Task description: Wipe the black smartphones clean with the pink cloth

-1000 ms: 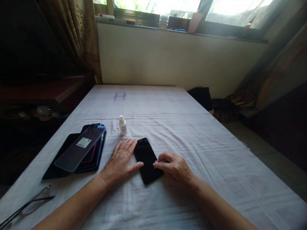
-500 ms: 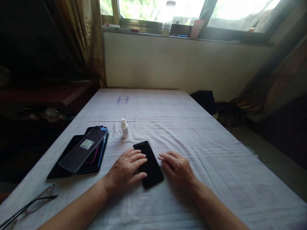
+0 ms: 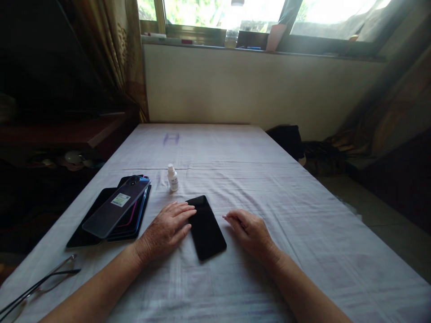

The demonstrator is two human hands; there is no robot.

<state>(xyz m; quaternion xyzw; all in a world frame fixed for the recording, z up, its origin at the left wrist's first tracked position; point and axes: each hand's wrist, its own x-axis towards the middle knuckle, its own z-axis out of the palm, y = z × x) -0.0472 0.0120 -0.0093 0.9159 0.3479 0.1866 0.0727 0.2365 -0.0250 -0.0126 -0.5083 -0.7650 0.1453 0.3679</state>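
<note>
White sheet point(image 3: 256, 188) (faint "H" mark); both hands' fingers loose, empty, flanking black phone point(image 3: 205, 227); bottle label unreadable.

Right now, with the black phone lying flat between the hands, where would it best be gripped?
Probably by its two long edges near the middle, from above. The black phone lies flat, screen up, on the cloth; the left hand touches one long edge, the right hand rests just off the other.
</note>
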